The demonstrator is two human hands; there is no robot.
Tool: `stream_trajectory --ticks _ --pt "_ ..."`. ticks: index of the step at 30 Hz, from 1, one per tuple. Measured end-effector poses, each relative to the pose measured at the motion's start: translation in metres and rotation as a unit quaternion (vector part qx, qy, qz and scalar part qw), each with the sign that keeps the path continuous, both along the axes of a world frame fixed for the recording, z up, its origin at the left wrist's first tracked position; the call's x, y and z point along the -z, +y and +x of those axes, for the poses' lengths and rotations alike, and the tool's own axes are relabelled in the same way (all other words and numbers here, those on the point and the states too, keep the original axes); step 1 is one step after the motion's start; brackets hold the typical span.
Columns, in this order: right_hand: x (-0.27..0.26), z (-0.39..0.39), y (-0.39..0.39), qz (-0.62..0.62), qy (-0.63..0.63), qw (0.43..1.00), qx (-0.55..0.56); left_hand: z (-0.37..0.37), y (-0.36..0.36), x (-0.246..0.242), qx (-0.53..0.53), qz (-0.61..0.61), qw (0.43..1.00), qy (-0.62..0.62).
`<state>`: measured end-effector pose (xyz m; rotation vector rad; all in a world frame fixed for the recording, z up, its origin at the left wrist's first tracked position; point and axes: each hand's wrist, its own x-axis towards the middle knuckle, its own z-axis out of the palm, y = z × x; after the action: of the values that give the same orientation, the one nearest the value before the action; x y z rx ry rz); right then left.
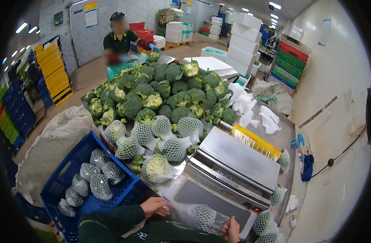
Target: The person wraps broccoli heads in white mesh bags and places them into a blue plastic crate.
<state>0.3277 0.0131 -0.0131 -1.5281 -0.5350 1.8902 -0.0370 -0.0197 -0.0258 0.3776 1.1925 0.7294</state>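
My left hand (155, 207) and my right hand (231, 229) each hold an end of clear plastic film around a net-sleeved broccoli head (199, 216), in front of the film wrapping machine (228, 165). A yellow-printed film roll (255, 142) lies at the machine's back. To its left, several broccoli heads in white foam nets (158, 168) rest on the steel table. Behind them rises a large heap of bare broccoli (173, 91). Film-wrapped heads (100, 186) lie in the blue plastic crate (97, 141) at my left.
A co-worker (121, 39) stands beyond the heap, one gloved hand at a broccoli. White foam nets (241, 101) lie at the back right of the table. More netted heads (264, 223) line its right side. A large pale sack (51, 148) stands beyond the crate.
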Motion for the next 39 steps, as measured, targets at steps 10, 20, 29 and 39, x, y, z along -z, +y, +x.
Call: stream_trajectory --ticks 10,20,29,39 --pt "0.058 -0.024 0.005 0.267 -0.335 0.835 -0.346 0.067 -0.002 0.239 0.293 0.567 0.736 0.227" --pt "-0.045 -0.075 0.043 0.637 -0.141 0.689 -0.315 0.059 0.058 -0.027 -0.017 0.077 0.883 -0.464" --pt "-0.142 -0.025 0.057 0.814 -0.281 0.496 -0.106 0.045 0.063 -0.088 0.234 0.356 0.869 -0.253" --pt "-0.135 -0.184 0.102 0.832 -0.165 0.377 -0.372 0.065 0.082 -0.084 0.422 0.381 0.818 -0.083"
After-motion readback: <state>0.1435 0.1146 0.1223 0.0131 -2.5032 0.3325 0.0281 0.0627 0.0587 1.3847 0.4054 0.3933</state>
